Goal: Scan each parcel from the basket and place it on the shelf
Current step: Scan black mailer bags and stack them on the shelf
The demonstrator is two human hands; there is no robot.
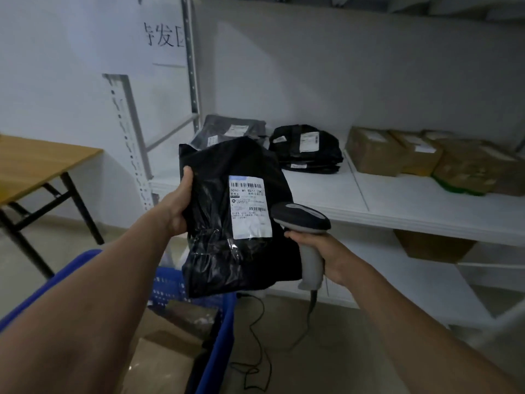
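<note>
Blue basket (218, 345), nearest and low in view: held brown cardboard parcels (170, 345), judged not yet scanned. Left grip (177, 206): clenched on the left edge of the black parcel (216, 223), thumb on the front face, fingers hidden behind. Black parcel: glossy poly mailer, held upright in the air above the basket and in front of the shelf (397, 200). Its white label (250, 207) faced the camera, with barcodes at the top and at mid-height. The film was wrinkled and slack and the lower half sagged. Judged light, soft and somewhat slippery, with limp contents, not fragile. Best taken by an edge or supported from beneath, clear of the label, so that the barcode lay flat. Right grip (326, 257): closed round the handle of the scanner (305, 223). The scanner's head sat just beside the parcel's right edge, and its cable (255, 351) trailed to the floor. Shelf beyond: carried a stack of black bags (306, 146), grey bags (233, 129) behind to the left, and cardboard boxes (377, 150) to the right. Wooden counter (42, 160): stood far left.
</note>
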